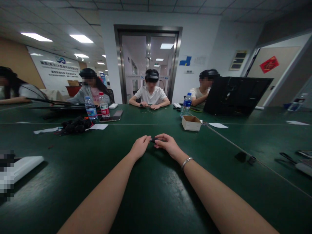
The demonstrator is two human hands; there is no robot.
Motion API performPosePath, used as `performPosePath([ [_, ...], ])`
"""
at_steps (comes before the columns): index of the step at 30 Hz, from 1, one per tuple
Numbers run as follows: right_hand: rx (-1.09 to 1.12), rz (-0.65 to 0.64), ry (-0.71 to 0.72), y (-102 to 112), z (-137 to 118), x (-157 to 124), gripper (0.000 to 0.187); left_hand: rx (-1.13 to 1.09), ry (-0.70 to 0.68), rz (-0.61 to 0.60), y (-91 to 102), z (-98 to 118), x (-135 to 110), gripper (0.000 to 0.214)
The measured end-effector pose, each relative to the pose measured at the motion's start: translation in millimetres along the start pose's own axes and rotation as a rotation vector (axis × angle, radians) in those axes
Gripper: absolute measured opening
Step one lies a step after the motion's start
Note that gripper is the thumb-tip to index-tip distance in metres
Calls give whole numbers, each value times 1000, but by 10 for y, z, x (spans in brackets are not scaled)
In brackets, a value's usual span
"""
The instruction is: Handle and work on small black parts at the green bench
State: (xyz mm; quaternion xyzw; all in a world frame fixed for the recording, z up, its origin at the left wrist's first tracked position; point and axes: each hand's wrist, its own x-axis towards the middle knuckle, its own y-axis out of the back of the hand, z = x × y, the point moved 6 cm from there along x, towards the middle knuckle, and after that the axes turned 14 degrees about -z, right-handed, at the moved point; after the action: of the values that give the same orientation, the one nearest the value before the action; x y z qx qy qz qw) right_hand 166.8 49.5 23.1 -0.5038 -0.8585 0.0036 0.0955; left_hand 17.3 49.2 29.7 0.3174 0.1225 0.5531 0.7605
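My left hand (140,147) and my right hand (168,145) meet above the dark green table (151,195), arms stretched forward. Both pinch a small black part (154,140) between their fingertips, one hand at each end. The part is too small to name. A silver bracelet (186,161) circles my right wrist.
A small cardboard box (191,123) sits beyond my hands, with water bottles (90,108) and a phone (110,119) to the far left. A pile of black parts (75,126) lies left. A black laptop (235,95) stands right. Several people sit across the table.
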Motion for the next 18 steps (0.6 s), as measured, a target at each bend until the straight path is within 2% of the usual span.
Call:
performPosePath([
  [5, 40, 57, -52, 35, 21, 0, 29, -82, -149, 27, 31, 107, -21, 20],
  [7, 50, 61, -55, 35, 28, 2, 28, -175, -138, 43, 49, 83, -15, 27],
  [9, 49, 58, -48, 34, 32, 5, 28, -253, -65, 53, 54, 15, -2, 31],
  [12, 42, 51, -33, 34, 34, 10, 28, -225, 41, 13, 24, -64, 18, 44],
  [16, 45, 63, -24, 50, 36, 13, 28, -209, -98, 8, 30, 10, 22, 31],
  [18, 44, 64, -24, 50, 35, 14, 28, -282, -110, 21, 40, 8, 19, 38],
])
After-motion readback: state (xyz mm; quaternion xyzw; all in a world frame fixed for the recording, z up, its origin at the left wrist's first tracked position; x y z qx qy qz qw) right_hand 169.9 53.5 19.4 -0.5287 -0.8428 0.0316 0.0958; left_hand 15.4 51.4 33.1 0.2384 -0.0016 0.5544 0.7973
